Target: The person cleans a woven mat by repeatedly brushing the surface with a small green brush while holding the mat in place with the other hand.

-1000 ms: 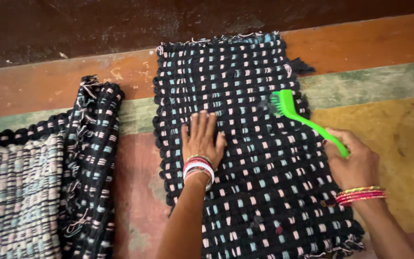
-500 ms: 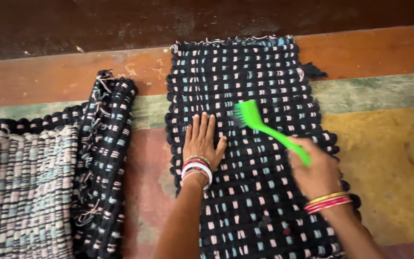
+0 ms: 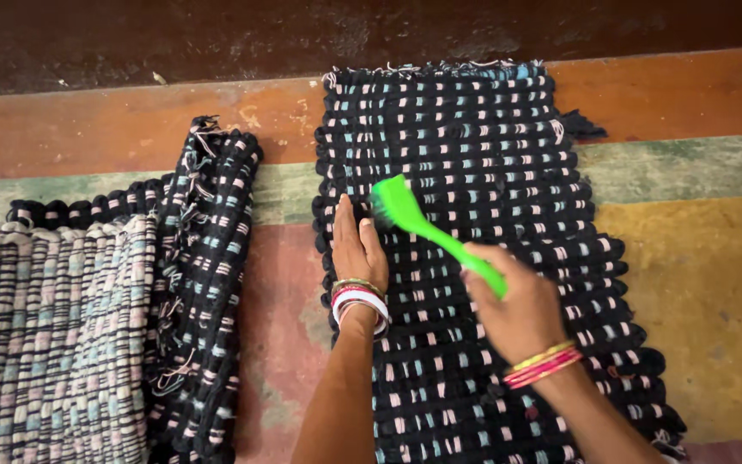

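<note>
head: green brush [image 3: 427,230] has swept from frame right toward centre-left, bristles now beside left hand [image 3: 355,247] | right hand [image 3: 515,305] clenched on handle | left hand flat, released, pinning black woven mat [image 3: 508,172], centre frame on floor [image 3: 697,258]; pink/blue flecks, frayed edges

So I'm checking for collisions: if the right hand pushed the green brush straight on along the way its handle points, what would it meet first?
Probably the left hand: the bright green plastic brush in the right hand points up-left, bristles nearly touching those fingers on the black woven rag mat.
</note>
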